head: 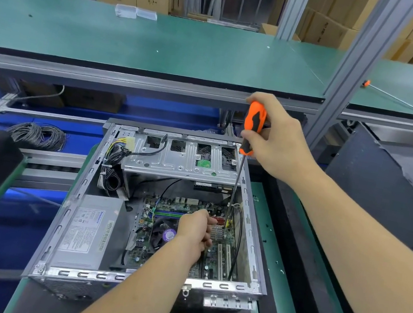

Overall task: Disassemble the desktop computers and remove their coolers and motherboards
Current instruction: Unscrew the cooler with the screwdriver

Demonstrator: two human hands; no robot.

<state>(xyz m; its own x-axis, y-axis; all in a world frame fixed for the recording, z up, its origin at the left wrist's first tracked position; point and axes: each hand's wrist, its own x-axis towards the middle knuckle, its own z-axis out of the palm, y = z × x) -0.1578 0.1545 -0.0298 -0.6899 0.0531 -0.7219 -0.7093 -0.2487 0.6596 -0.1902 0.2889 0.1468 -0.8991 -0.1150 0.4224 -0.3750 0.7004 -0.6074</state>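
Both forearms reach in over the near rim of the open case point(144, 280). My left hand point(195, 230) is down inside, fingers curled over the cooler point(162, 234) on the motherboard point(220, 258); whether they pinch anything I cannot tell. My right hand point(280, 139) grips the orange screwdriver point(252, 126) above the case's right side, its shaft running down to the board just right of my left hand.

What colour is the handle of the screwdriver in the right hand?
Orange with black grip inlays, seen in the head view on the screwdriver that the right hand holds.
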